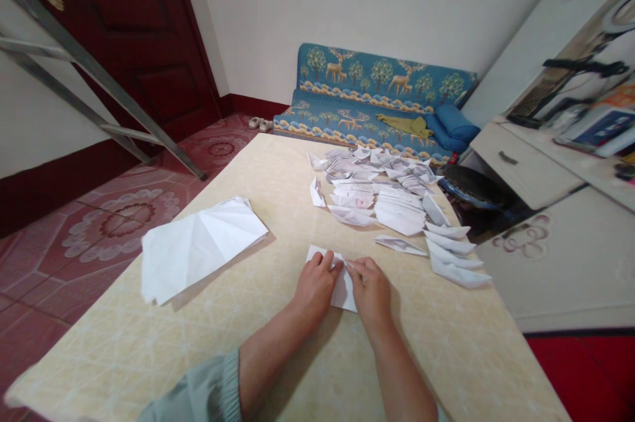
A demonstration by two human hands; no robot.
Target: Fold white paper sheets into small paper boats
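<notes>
A small folded sheet of white paper (343,291) lies on the table in front of me, partly covered by my fingers. My left hand (317,282) presses on its left side with the fingers bent. From the right, my right hand (370,290) pinches the paper's upper right edge, thumb and fingertips close to the left hand's. Beyond them rests a lone folded paper boat (401,245). To its right several paper boats (456,256) sit in a nested row. Farther back spreads a large group of folded paper pieces (372,177), some with print.
A stack of white paper sheets (203,243) lies at the left of the patterned table (238,342). Behind the table stands a blue sofa (367,104). A metal ladder (114,91) leans at the left, and a white cabinet (555,256) stands at the right.
</notes>
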